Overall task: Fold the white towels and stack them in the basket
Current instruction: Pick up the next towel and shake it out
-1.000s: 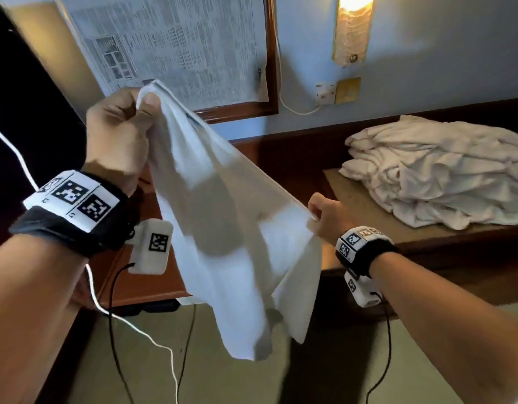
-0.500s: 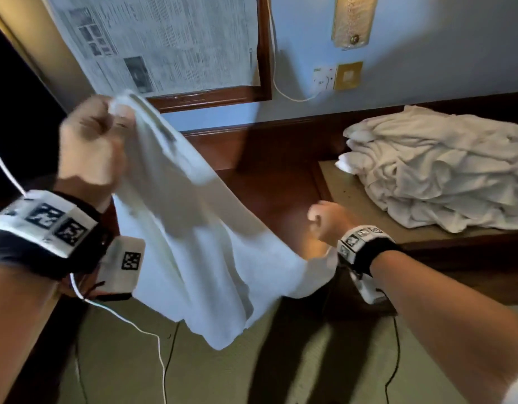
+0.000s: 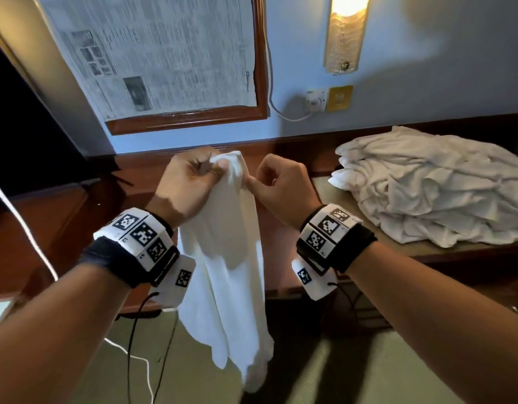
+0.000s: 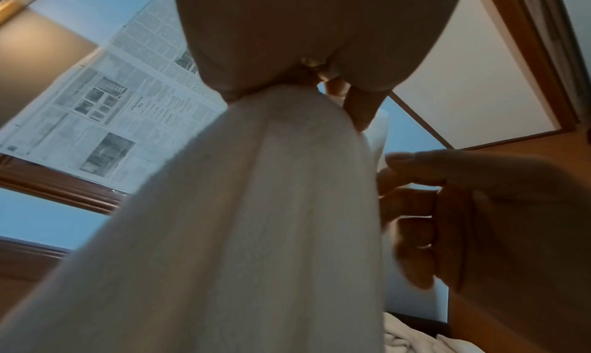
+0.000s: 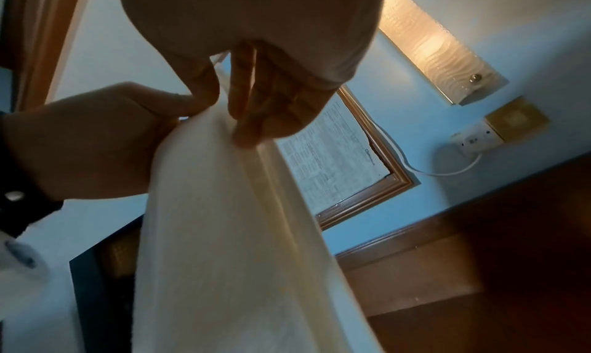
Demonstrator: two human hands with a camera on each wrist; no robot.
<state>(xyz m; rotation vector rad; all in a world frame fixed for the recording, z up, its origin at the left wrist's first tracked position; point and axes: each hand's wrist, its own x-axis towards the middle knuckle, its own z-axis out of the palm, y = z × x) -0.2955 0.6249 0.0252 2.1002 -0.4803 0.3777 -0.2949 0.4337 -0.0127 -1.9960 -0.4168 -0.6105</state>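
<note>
Towel point(image 3: 225, 275), white and limp, hangs in the air between the two hands, in front of the near edge of the wooden bench point(image 3: 57, 228) and clear of it. The left hand point(image 3: 188, 185) has its fingers curled round the bunched top of the cloth. The right hand point(image 3: 278, 188) is just beside it, thumb and fingers pinching an edge at the same height, as the right wrist view shows. The rest drapes straight down in loose vertical pleats. More white towels lie in a heap point(image 3: 432, 188) at the bench's right end, well apart from the hands. No basket is in view.

Judging from this, the fold is barely begun, with the corners brought together. The risk is a crooked fold: the top is gathered rather than matched edge to edge, so the halves may hang uneven. A light pinch could also let the edge slip, dropping the cloth towards the floor.
</note>
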